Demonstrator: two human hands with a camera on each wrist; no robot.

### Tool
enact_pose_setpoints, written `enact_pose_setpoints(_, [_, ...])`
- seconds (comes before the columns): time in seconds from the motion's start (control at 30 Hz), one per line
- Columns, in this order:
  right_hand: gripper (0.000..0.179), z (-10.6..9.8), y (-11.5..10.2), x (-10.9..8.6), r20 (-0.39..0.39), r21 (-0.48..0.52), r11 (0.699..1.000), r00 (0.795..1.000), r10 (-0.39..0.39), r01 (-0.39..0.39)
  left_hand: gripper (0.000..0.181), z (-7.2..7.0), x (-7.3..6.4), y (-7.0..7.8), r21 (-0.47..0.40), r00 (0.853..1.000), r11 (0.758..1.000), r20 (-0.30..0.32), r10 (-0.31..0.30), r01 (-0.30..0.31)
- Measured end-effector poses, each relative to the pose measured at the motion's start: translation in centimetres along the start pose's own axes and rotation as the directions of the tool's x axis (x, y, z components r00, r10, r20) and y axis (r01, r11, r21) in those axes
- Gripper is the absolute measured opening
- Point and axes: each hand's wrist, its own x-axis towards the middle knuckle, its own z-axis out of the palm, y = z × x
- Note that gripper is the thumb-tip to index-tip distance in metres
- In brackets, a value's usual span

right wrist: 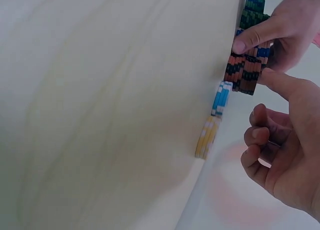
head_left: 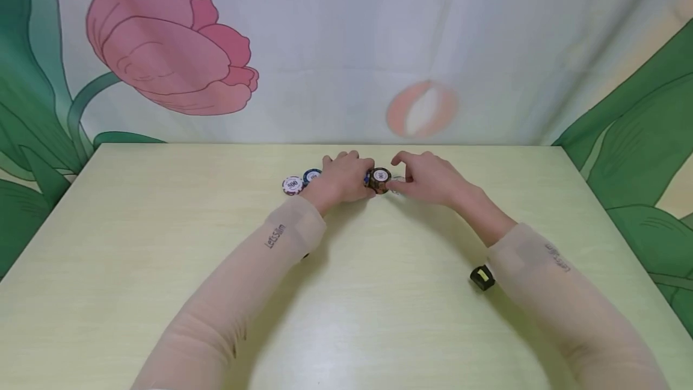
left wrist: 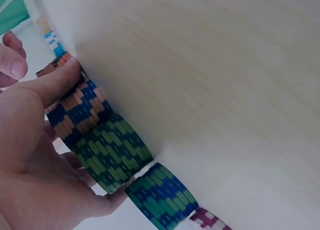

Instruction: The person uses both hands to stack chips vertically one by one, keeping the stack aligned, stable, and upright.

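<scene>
Stacks of poker chips stand in a row near the table's far edge. My left hand [head_left: 343, 178] grips the middle stacks, its thumb pressing across the blue-and-orange stack [left wrist: 82, 110] and the orange-and-black stack [right wrist: 245, 72]. Beside them is a green stack [left wrist: 114, 152]. To the left stand a blue-and-green stack [left wrist: 162, 197] and a purple-and-white stack [head_left: 292, 185]. My right hand [head_left: 430, 179] has a fingertip at the orange-and-black stack, its other fingers loosely curled. Below it stand light-blue-and-white chips [right wrist: 221, 98] and yellow-and-white chips [right wrist: 205, 137].
The pale wood table [head_left: 379, 318] spreads in front of me. A white curtain [head_left: 335, 47] with printed flowers hangs behind its far edge. A small black item [head_left: 482, 277] with a yellow patch shows beside my right sleeve [head_left: 541, 281].
</scene>
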Motion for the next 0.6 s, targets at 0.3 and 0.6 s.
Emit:
enact_pose_setpoints(0.3, [0.037,-1.7,1.6,-3.0,-0.026,-0.005,1.0,0.999,0.03,-0.03,0.06,-0.1,-0.5,-0.9,-0.066,0.999,0.998,0.031,0.019,-0.017])
enact_pose_setpoints(0.6, [0.033,-3.3,3.3,-6.1,-0.043,-0.065,0.995,0.996,0.078,-0.081,0.058,-2.1,-3.5,-3.6,-0.175,0.999,0.984,-0.015,0.033,-0.035])
